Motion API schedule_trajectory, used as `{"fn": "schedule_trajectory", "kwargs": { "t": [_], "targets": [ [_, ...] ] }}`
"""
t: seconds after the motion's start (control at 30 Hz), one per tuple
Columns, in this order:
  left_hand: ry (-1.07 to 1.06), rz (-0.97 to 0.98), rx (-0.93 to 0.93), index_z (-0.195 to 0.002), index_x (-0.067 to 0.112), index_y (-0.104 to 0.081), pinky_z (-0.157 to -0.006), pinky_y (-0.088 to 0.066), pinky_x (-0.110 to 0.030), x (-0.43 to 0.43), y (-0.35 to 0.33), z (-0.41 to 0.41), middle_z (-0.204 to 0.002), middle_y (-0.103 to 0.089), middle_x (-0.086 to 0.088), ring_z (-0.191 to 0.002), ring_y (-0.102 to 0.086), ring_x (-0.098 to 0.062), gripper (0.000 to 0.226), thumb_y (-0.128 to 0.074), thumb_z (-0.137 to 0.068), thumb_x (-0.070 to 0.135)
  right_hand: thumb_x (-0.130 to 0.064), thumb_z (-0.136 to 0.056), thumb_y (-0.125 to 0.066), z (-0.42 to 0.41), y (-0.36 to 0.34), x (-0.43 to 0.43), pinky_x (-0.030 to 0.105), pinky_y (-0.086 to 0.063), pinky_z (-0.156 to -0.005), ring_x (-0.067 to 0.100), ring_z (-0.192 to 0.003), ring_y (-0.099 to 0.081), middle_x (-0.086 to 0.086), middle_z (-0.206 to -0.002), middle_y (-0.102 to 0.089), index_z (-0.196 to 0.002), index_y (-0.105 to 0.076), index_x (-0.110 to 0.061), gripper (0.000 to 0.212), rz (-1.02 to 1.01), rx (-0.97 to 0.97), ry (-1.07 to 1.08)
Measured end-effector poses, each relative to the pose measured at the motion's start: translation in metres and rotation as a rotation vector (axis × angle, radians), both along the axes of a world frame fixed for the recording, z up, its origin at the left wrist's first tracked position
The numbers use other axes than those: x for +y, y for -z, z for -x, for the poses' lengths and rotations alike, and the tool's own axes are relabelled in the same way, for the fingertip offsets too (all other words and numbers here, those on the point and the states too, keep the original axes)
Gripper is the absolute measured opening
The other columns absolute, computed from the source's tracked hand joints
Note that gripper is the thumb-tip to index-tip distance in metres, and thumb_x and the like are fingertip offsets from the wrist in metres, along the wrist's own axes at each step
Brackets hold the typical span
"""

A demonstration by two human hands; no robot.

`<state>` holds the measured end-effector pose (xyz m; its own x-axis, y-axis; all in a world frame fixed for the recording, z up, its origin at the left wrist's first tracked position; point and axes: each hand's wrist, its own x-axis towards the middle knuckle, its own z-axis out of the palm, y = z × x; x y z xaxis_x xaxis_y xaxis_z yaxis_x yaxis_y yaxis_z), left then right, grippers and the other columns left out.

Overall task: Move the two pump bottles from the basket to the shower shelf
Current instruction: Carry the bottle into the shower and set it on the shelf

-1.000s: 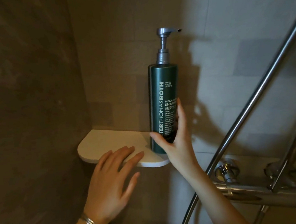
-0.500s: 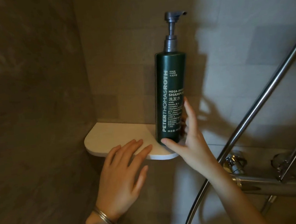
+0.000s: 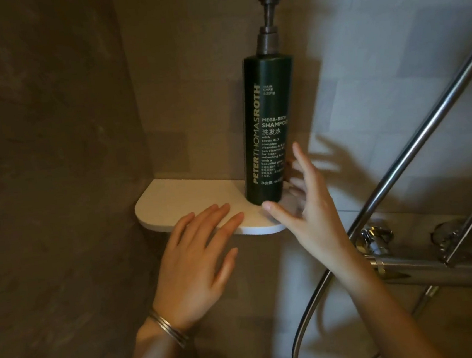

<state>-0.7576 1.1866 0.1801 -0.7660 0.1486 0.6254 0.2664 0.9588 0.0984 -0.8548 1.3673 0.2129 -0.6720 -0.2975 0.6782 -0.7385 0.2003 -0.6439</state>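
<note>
Dim tiled shower corner, green pump bottle [image 3: 269, 128] upright at the white shower shelf's [image 3: 184, 197] right end, our right hand [image 3: 310, 209] spread wide beside it, thumb at its base, our left hand [image 3: 197, 264] flat and empty on the front edge.

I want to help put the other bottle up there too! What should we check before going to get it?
1. Shampoo bottle stands upright on the shelf: ok.
2. Bottle base fully on the shelf, not over the edge: ok.
3. Right hand off the bottle: cannot tell, the thumb is at its base.
4. Left hand empty: ok.
5. Bare shelf space left of the bottle for the second one: ok.
6. Second bottle and basket in sight: not ok, out of view.
</note>
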Motion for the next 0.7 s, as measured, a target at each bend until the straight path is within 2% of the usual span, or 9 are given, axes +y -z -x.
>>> {"fn": "schedule_trajectory", "kwargs": {
  "t": [0.07,0.13,0.23,0.33,0.4,0.47,0.57,0.7],
  "targets": [
    [-0.006,0.022,-0.013,-0.138,0.022,-0.045,-0.110,-0.018,-0.036,0.001,-0.001,-0.001,-0.142,-0.044,-0.002,-0.133,-0.035,-0.018,0.048,-0.040,-0.092,0.034,-0.031,-0.078,-0.069,-0.008,0.002,0.011,0.014,-0.038,-0.100,0.010,-0.126,-0.041,-0.006,-0.139,-0.031,-0.141,-0.015,-0.034,0.083,-0.061,0.058,0.052],
    [-0.029,0.029,-0.023,-0.138,0.021,-0.045,-0.110,-0.021,-0.040,0.003,-0.003,-0.004,-0.142,-0.044,-0.002,-0.134,-0.035,-0.019,0.049,-0.039,-0.092,0.035,-0.040,-0.080,-0.064,-0.016,0.003,0.022,0.017,-0.037,-0.100,0.015,-0.128,-0.041,0.004,-0.141,-0.031,-0.143,-0.020,-0.027,0.078,-0.143,0.120,0.116],
    [-0.079,0.021,-0.026,-0.136,0.018,-0.048,-0.108,-0.025,-0.046,0.011,-0.007,-0.012,-0.139,-0.048,-0.005,-0.132,-0.038,-0.022,0.050,-0.039,-0.091,0.038,-0.046,-0.084,-0.052,-0.030,0.001,0.037,0.014,-0.029,-0.104,0.013,-0.129,-0.036,0.008,-0.141,-0.032,-0.143,-0.025,-0.020,0.070,-0.273,0.197,0.199],
    [-0.105,-0.019,-0.018,-0.134,0.018,-0.049,-0.105,-0.031,-0.047,0.025,-0.006,-0.028,-0.140,-0.047,-0.008,-0.131,-0.038,-0.027,0.050,-0.041,-0.090,0.038,-0.042,-0.087,-0.048,-0.044,0.004,0.050,0.031,-0.034,-0.106,0.018,-0.130,-0.037,0.010,-0.142,-0.033,-0.142,-0.029,-0.018,0.063,-0.378,0.268,0.258],
    [-0.107,-0.009,-0.010,-0.133,0.016,-0.051,-0.103,-0.034,-0.050,0.037,-0.001,-0.042,-0.140,-0.046,-0.010,-0.131,-0.037,-0.029,0.050,-0.042,-0.089,0.038,-0.036,-0.088,-0.049,-0.054,0.010,0.060,0.034,-0.036,-0.106,0.020,-0.128,-0.040,0.013,-0.140,-0.036,-0.140,-0.034,-0.015,0.058,-0.400,0.320,0.279],
    [-0.110,0.010,-0.013,-0.132,0.017,-0.052,-0.105,-0.030,-0.051,0.051,0.008,-0.054,-0.140,-0.046,-0.011,-0.132,-0.036,-0.029,0.050,-0.042,-0.089,0.039,-0.033,-0.089,-0.050,-0.064,0.018,0.070,0.036,-0.035,-0.106,0.021,-0.127,-0.040,0.014,-0.139,-0.038,-0.138,-0.037,-0.013,0.055,-0.426,0.346,0.294],
    [-0.144,0.022,-0.054,-0.132,0.021,-0.052,-0.109,-0.021,-0.050,0.079,0.026,-0.072,-0.141,-0.045,-0.010,-0.134,-0.034,-0.028,0.049,-0.040,-0.089,0.040,-0.036,-0.089,-0.049,-0.076,0.037,0.090,0.044,-0.035,-0.106,0.024,-0.130,-0.036,0.014,-0.140,-0.039,-0.139,-0.035,-0.014,0.056,-0.508,0.342,0.270],
    [-0.221,0.008,-0.152,-0.131,0.022,-0.054,-0.108,-0.024,-0.054,0.119,0.054,-0.106,-0.139,-0.049,-0.009,-0.132,-0.038,-0.029,0.048,-0.040,-0.089,0.040,-0.038,-0.088,-0.046,-0.104,0.073,0.120,0.053,-0.038,-0.100,0.024,-0.130,-0.034,0.010,-0.142,-0.033,-0.139,-0.032,-0.018,0.057,-0.608,0.270,0.164]
  ]
}}
